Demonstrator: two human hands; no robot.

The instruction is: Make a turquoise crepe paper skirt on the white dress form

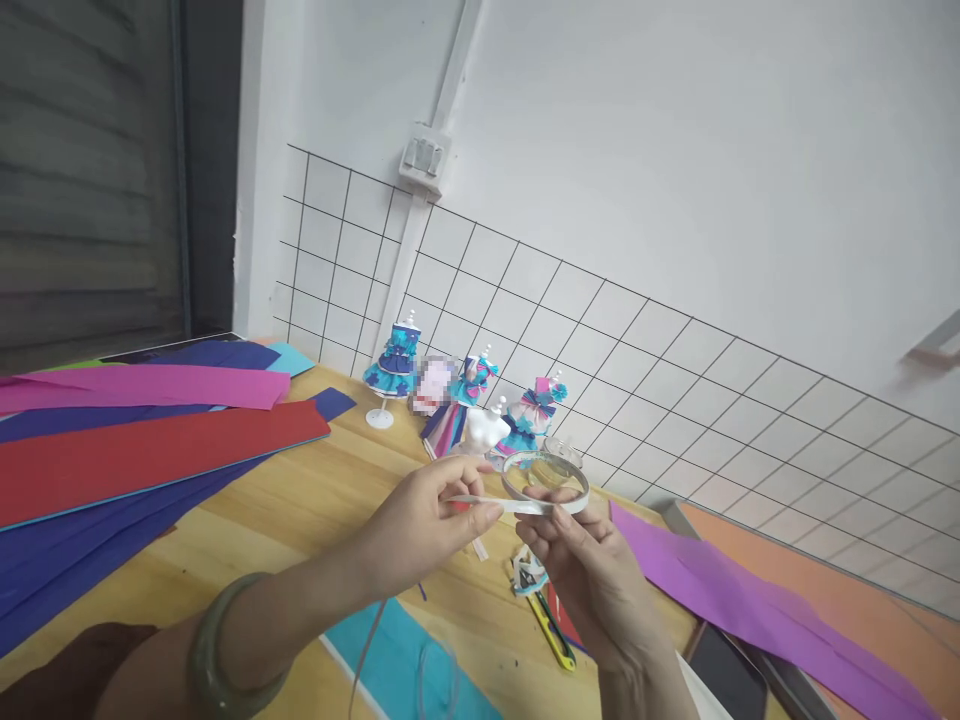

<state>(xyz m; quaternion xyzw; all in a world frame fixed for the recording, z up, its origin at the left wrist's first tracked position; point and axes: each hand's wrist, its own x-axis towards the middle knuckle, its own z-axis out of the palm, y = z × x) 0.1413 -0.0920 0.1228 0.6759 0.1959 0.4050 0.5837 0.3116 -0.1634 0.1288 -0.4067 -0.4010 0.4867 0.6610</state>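
The left hand (442, 500) pinches a pale strip of tape (517, 507), thumb and fingers closed on it. The right hand (585, 550) is clamped on the lower edge of the tape roll (579, 500), which is held above the table, just right of the left hand's pinch; the strip runs between the 2 hands. Beyond the grip stand a bare white dress form (486, 432) and 3 small dressed forms (474, 385). Below the grip, nearer the wearer, lie a yellow cutter (553, 632) and a teal sheet (405, 660). Right of the grip stretches a purple sheet (697, 575); well to its left, a red sheet (172, 450) lies on the wooden table (300, 510). Farthest beyond the grip, a black wire grid (605, 280) stands against the wall (675, 130).
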